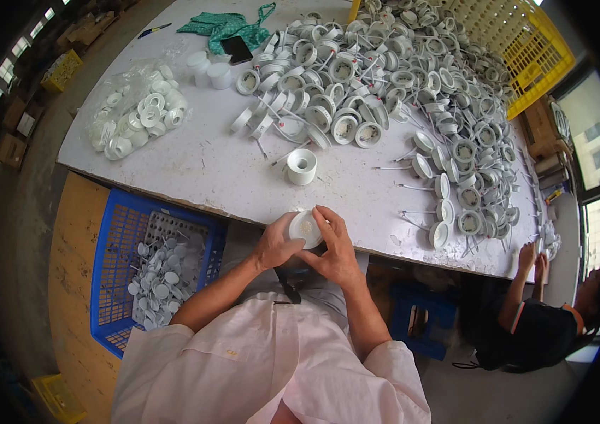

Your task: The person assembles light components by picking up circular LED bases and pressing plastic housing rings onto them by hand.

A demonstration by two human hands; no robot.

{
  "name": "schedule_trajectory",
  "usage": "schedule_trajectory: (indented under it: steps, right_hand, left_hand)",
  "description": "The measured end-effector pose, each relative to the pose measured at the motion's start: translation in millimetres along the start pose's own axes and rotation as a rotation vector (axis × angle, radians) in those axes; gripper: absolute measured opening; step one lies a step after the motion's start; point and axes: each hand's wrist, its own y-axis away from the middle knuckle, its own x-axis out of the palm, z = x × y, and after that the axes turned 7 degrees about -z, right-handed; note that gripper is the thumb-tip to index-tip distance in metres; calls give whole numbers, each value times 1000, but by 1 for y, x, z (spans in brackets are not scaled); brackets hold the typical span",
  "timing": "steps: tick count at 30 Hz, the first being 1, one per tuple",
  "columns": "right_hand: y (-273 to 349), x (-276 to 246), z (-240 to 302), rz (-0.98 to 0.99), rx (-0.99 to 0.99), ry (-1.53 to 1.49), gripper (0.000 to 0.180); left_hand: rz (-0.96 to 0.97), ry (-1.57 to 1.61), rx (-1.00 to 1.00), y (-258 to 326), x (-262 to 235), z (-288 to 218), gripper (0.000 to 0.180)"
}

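At the table's near edge, my left hand [275,242] and my right hand [334,249] close around a round white lamp fitting [305,229]. Its face is turned up and shows a pale yellowish patch in the middle. The left fingers wrap its left side; the right thumb and fingers grip the right rim. Just beyond my hands a white hollow cylinder [301,167] stands upright on the white table [215,173]. Farther back lies a big heap of round white lamp housings [342,69], many with thin white wires.
A clear bag of white rings [143,113] lies on the left, near white cups [219,75], a dark phone [236,49] and a green cloth [226,28]. Below left stands a blue basket [106,283] of white discs. A yellow crate [544,53] sits back right; a co-worker [537,328] works at right.
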Motion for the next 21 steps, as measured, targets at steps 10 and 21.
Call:
schedule_trajectory:
  steps: [10,21]
  right_hand:
    - [5,-23,-15,-165,37,90,80]
    - [-14,-123,-80,-400,92,692,60]
  left_hand:
    - [163,104,-37,-12,12,8,55]
    - [117,243,-126,-4,13,11,42]
